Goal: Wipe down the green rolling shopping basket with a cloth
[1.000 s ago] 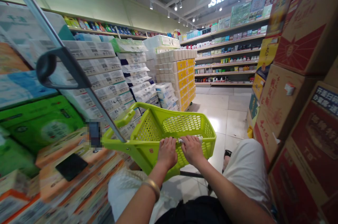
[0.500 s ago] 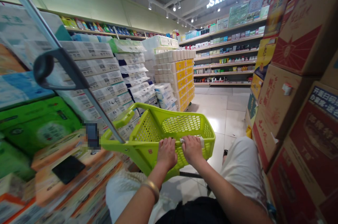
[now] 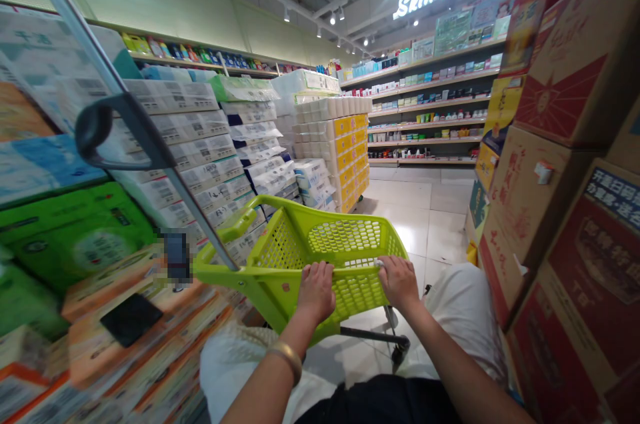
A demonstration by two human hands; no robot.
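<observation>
A lime-green shopping cart stands sideways before me, its perforated basket holding nothing that I can see. My left hand is closed over the near rim around its middle, fingers curled to the inner side. Farther right along that rim, my right hand is closed and pressed down near the basket's corner. A bit of white wipe sticks out from under its fingers; the rest is hidden. The cart's green push handle is at the left, touched by neither hand.
A metal pole with a dark grey handle slants across the left. Orange cartons there carry a flat black object. Wrapped paper packs are stacked behind. Cardboard boxes wall the right side; stocked shelves stand beyond the tiled floor.
My right hand has slid to the right along the rim with the white wipe, uncovering a cart wheel below. My left hand keeps its place on the rim.
</observation>
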